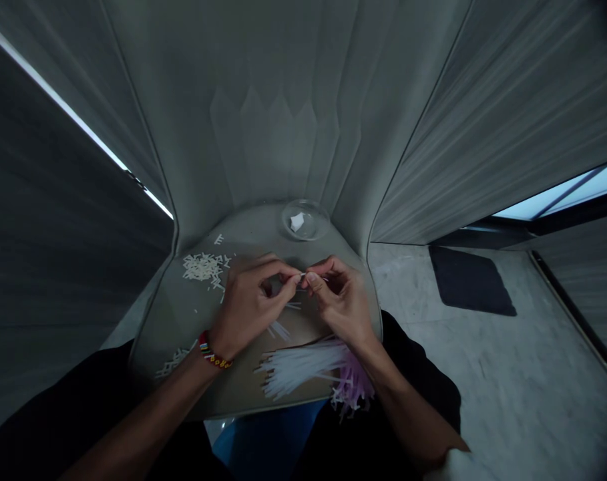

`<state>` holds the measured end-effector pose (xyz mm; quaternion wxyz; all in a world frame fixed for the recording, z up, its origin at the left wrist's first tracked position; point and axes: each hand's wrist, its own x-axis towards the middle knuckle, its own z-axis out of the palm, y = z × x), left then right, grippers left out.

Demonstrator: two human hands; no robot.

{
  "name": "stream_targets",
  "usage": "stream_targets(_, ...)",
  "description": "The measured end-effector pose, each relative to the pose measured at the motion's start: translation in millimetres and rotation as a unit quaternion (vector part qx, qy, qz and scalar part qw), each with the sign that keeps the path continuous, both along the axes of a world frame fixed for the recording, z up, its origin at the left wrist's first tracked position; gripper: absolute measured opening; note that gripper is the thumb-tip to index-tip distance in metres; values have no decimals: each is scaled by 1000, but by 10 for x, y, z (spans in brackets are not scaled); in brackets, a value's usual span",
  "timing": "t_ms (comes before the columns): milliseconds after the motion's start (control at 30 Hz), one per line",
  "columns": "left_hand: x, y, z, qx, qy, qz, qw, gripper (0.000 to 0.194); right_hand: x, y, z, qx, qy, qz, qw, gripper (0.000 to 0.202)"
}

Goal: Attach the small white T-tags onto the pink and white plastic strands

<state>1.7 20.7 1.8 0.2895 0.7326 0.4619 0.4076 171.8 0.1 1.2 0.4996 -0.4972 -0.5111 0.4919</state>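
Observation:
My left hand (260,297) and my right hand (340,294) meet above the middle of a chair seat (170,314). Both are closed, thumb against forefinger, pinching a tiny whitish piece (303,274) between them; its kind is too small to make out. Below my right hand lies a bundle of thin white sticks (293,367), with a purple-tinted bunch (353,381) at its right end, partly under my right wrist. A few loose white sticks (279,331) lie under my hands. Left of my left hand is a heap of short whitish pieces (203,267).
At the back of the seat stands a clear round dish (313,227) holding a white scrap (296,221). More short pieces (173,363) lie by my left forearm. The chair's backrest (278,87) rises behind. A dark mat (471,280) lies on the floor at right.

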Motion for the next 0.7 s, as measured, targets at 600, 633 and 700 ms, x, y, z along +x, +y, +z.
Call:
stream_targets(600, 46, -35, -37, 23, 16, 29, 999, 9, -37, -2, -57, 43, -20, -17, 999, 19)
stream_targets(633, 46, -35, -36, 24, 16, 31, 999, 9, -38, 0, -51, 41, -17, -15, 999, 19)
stream_targets(700, 43, -37, -36, 24, 15, 32, 999, 9, -40, 1, -39, 37, -14, -12, 999, 21)
